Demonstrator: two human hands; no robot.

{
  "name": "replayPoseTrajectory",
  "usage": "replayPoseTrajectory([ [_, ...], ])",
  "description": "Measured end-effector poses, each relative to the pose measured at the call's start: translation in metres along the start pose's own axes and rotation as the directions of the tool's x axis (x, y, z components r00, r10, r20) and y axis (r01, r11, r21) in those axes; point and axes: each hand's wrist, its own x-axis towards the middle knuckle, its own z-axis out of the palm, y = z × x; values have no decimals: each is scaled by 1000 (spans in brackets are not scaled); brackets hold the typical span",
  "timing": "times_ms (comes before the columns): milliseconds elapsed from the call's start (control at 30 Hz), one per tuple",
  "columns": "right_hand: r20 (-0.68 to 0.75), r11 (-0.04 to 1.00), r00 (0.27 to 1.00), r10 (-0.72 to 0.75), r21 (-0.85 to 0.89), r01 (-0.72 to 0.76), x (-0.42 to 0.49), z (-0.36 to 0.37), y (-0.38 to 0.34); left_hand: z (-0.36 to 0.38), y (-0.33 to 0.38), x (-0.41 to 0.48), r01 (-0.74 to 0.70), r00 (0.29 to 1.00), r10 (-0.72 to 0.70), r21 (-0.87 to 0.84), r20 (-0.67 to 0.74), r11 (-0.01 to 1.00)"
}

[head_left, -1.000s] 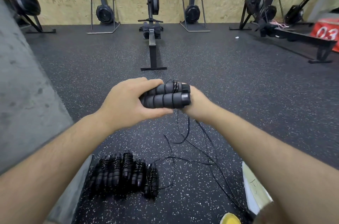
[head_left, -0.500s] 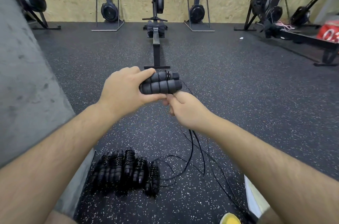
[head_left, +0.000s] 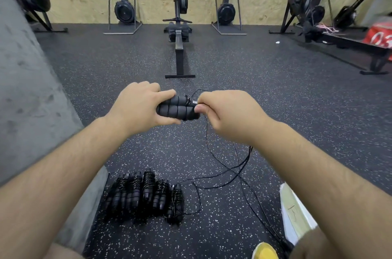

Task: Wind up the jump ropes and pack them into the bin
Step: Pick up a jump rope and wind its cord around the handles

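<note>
The fingers (head_left: 164,95) of my left hand (head_left: 135,108) are clamping round two handles (head_left: 177,108), held side by side and level. The fingers (head_left: 203,100) of my right hand (head_left: 229,116) are pinching the cord (head_left: 206,142) right at the handles' capped end, where a few turns are already sitting.

Those turns are lying close to the end, so I am thinking they could slide off the caps if I am letting the tension go slack. The rest of the cord is hanging from my right hand and trailing in loose loops on the floor (head_left: 275,99). One loop is running right beside the last bundle (head_left: 175,203) in the wound pile (head_left: 135,194), and whether it is touching, I cannot tell. Pulling hard could be snagging that bundle and dragging it, or knotting the loops.

Both my forearms are reaching forward, with my hands meeting above the floor. My left hand is lying back up, thumb underneath the handles. My right hand is turning its knuckles toward me. A white edge (head_left: 294,210) is showing by my right arm; whether that is the bin, I cannot tell.
</note>
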Motion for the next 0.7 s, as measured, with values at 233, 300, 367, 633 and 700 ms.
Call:
replayPoseTrajectory([
  [233,-78,997,996,-41,56,46,13,13,29,-5,16,-6,-175,983,179,-105,31,979],
  [300,-89,992,995,-48,112,57,16,16,36,-7,21,-7,-192,980,197,-157,21,969],
  [367,-103,976,994,-41,210,62,17,18,40,-10,24,-8,-184,982,187,-229,-9,956],
  [633,63,733,983,170,658,-169,14,42,37,-27,37,-11,-66,996,37,-395,-81,916],
  [700,138,700,976,170,680,-218,15,51,21,-27,37,-11,-35,994,-5,-370,-106,928],
])
